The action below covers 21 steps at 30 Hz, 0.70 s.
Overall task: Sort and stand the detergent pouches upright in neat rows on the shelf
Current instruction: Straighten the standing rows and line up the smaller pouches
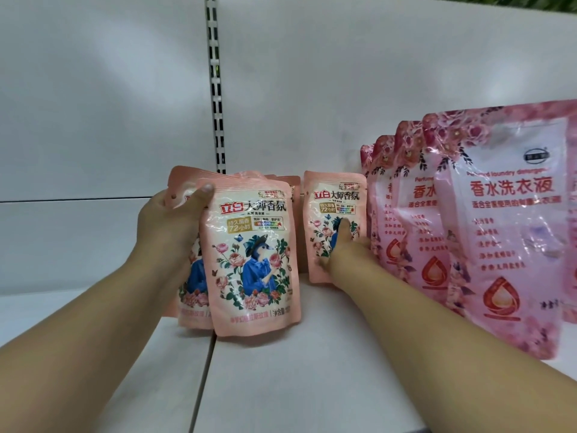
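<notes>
— Holding a bundle of small peach pouches (254,257) in our left hand (168,226), fingers wrapped around the stack and thumb over its top edge. They hang tilted just above the white shelf (281,385), not yet set down.

— And our right hand (345,257)?

— Flat and loose against one small pouch (334,214) standing upright near the back, steadying it rather than clasping it. We judge that's the start of a row.

— What's finished?

— The large pink pouches (499,226) to the right stand in an overlapping row, leaning a little. That group looks sorted.

— What's left?

— We reckon most of the small ones: the whole bundle needs standing beside that first pouch.
</notes>
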Available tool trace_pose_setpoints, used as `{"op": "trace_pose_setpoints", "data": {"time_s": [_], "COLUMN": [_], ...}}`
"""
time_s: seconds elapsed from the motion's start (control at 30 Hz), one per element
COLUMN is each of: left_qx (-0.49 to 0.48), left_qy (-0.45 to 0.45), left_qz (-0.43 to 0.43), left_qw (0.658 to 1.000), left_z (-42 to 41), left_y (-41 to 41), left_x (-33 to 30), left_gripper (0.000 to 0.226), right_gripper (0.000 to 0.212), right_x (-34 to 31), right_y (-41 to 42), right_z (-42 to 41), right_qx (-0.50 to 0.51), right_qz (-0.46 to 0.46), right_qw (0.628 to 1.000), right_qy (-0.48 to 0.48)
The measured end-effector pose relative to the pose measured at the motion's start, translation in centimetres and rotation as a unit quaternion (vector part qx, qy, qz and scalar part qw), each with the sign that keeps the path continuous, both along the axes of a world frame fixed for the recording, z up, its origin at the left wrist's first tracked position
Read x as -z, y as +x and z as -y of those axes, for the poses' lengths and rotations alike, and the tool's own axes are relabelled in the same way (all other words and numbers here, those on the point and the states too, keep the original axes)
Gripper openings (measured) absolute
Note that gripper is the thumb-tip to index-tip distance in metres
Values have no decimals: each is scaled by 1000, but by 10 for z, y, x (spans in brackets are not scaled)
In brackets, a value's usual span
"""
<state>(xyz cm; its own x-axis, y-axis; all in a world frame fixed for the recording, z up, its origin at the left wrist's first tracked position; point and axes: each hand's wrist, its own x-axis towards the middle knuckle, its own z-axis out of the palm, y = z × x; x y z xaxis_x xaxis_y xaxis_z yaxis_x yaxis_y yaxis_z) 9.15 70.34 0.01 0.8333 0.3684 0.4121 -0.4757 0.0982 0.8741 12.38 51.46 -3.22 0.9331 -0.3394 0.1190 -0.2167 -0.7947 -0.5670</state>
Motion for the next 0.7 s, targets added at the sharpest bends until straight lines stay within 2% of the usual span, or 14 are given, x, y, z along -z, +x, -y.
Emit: {"op": "trace_pose_setpoints", "data": {"time_s": [0.1, 0.17, 0.3, 0.43, 0.5, 0.57, 0.63, 0.7], "left_qx": [5, 9, 10, -2, 0, 5, 0, -3], "left_qy": [-2, -6, -5, -15, -28, -51, -61, -36], "left_qz": [2, 6, 11, 13, 9, 5, 7, 19], "left_qw": [1000, 1000, 1000, 1000, 1000, 999, 998, 999], "left_z": [0, 0, 1, 1, 1, 3, 5, 8], "left_y": [0, 0, 0, 2, 3, 4, 5, 5], "left_x": [0, 0, 0, 3, 4, 5, 7, 8], "left_gripper": [24, 21, 12, 17, 18, 18, 20, 21], "right_gripper": [93, 98, 101, 79, 67, 53, 53, 57], "right_x": [2, 3, 6, 11, 7, -2, -14, -20], "right_y": [-6, -11, -9, -1, -5, -13, -28, -41], "right_z": [4, 6, 7, 0, -7, -10, -11, -16], "right_qx": [-28, -57, -35, -22, -45, -86, -132, -209], "right_qz": [5, -11, 30, 119, 185, 281, 358, 351], "right_qw": [998, 997, 995, 984, 976, 949, 897, 854], "right_qy": [49, 47, 86, 131, 107, 114, 222, 322]}}
